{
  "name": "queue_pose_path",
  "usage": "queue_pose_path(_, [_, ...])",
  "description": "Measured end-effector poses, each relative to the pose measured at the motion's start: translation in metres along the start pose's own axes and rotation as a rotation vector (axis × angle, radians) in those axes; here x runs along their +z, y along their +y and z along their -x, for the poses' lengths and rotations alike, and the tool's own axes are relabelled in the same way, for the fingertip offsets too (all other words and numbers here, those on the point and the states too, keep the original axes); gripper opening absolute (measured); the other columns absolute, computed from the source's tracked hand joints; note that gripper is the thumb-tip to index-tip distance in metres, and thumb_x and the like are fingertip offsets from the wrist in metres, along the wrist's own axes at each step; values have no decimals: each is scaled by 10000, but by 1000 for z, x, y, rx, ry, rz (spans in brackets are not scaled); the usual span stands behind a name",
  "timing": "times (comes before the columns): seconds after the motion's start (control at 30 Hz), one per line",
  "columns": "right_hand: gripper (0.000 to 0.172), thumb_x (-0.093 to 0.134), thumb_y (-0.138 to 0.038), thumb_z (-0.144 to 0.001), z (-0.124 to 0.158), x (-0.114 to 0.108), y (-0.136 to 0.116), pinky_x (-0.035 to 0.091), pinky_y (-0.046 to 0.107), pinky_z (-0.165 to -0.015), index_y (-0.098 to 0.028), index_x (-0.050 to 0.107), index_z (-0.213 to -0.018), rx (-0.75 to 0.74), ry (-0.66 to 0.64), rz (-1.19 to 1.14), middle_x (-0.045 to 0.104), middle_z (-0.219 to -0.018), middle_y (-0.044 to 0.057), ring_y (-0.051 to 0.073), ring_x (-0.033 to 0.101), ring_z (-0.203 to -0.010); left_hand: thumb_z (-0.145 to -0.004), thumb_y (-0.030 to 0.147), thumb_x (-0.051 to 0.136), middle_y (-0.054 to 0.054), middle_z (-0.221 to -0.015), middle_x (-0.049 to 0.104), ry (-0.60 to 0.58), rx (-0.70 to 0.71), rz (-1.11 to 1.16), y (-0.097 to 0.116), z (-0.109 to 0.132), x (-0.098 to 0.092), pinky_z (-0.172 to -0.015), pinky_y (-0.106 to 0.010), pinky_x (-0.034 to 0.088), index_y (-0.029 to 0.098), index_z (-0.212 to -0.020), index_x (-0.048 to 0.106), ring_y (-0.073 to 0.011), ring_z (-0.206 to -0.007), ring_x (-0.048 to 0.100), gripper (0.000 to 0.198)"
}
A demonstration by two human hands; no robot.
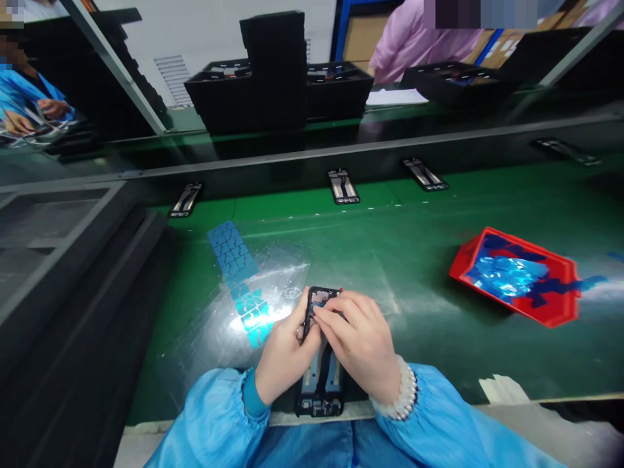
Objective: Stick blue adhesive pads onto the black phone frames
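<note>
A black phone frame lies lengthwise on the green mat at the near edge. My left hand grips the frame's left side near its top, fingers curled. My right hand rests over the frame's upper right, fingertips pinched and pressing on its top part; what they pinch is too small to make out. Just left of the hands lies a clear plastic sheet carrying a strip of blue adhesive pieces.
A red tray with crumpled blue film sits at the right. Three phone frames lie along the belt beyond. Black trays are stacked at the back. Other people work at far left and top right. Dark trays lie at left.
</note>
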State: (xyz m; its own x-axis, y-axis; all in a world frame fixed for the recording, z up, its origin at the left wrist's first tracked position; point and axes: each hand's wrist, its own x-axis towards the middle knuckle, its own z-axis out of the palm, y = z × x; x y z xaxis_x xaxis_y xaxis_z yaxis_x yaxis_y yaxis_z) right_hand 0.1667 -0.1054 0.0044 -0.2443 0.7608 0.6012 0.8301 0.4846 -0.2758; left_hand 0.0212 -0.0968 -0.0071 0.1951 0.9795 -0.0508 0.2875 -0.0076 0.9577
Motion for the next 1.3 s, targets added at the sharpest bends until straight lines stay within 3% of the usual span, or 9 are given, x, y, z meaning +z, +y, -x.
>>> queue_pose_path(0.33, [191, 462, -156, -875, -13, -1, 0, 398, 340, -787, -179, 624, -775, -175, -53, 92, 646, -815, 44, 199, 526, -880, -879, 239, 386, -27, -743, 633, -134, 86, -250, -3, 4, -1, -536, -243, 449, 124, -1425, 244, -123, -499, 494, 576])
queue_pose_path(0.53, [123, 467, -128, -836, -8, 12, -4, 421, 362, -802, -165, 550, -754, 106, 23, -29, 589, -842, 75, 215, 474, -924, -872, 252, 423, 12, -654, 627, -133, -1, -153, -2, 5, 3, -563, -229, 474, 130, -1417, 270, -120, -537, 542, 578])
queue_pose_path(0.7, [93, 448, -124, -819, 4, 13, -8, 413, 438, -805, -176, 501, -762, 257, 134, 72, 537, -852, 97, 248, 469, -929, -841, 269, 492, -44, -953, 699, -23, -82, 72, -7, 1, 7, -781, -277, 518, 166, -1367, 378, -175, -868, 647, 549])
queue_pose_path(0.8, [101, 430, -167, -822, 11, -22, 34, 396, 466, -740, -195, 509, -765, 279, 236, 291, 541, -792, 88, 263, 518, -846, -831, 264, 512, -67, -1173, 639, 24, -88, 213, -13, -4, 6, -903, -291, 480, 181, -1340, 406, -190, -1066, 600, 526])
queue_pose_path(0.9, [260, 337, -265, -874, 24, -81, 118, 368, 460, -651, -216, 587, -818, 526, 465, 676, 522, -680, 97, 286, 551, -771, -827, 257, 528, -73, -1236, 605, 24, -94, 297, -14, -8, 4, -956, -300, 449, 186, -1309, 434, -198, -1141, 559, 497])
queue_pose_path(0.97, [340, 340, -401, -872, 34, -118, 176, 307, 405, -519, -243, 639, -841, 742, 361, 722, 469, -595, 93, 322, 566, -763, -832, 244, 523, -73, -1249, 598, 12, -102, 316, -13, -9, 4, -949, -300, 456, 190, -1296, 445, -201, -1145, 558, 474])
queue_pose_path(1.07, [458, 344, -557, -830, 43, -147, 223, 225, 378, -472, -243, 671, -766, 753, 83, 740, 432, -509, 87, 321, 576, -699, -839, 212, 506, -75, -1254, 595, 4, -95, 329, -11, -8, 5, -939, -290, 460, 189, -1285, 452, -195, -1139, 562, 450])
queue_pose_path(1.17, [471, 227, -418, -896, 35, -135, 196, 278, 423, -504, -231, 635, -1039, 614, 95, 724, 587, -718, 162, 324, 574, -824, -844, 190, 487, -77, -1220, 617, -5, -93, 338, -11, -8, 7, -918, -281, 470, 180, -1285, 446, -191, -1128, 569, 443])
queue_pose_path(1.3, [334, 332, -176, -900, 11, -75, 96, 451, 411, -729, -220, 557, -1143, 155, 63, 329, 619, -939, 131, 260, 549, -910, -847, 190, 474, -81, -1218, 618, -27, -102, 329, -13, -8, 10, -891, -274, 486, 177, -1290, 442, -199, -1146, 557, 444])
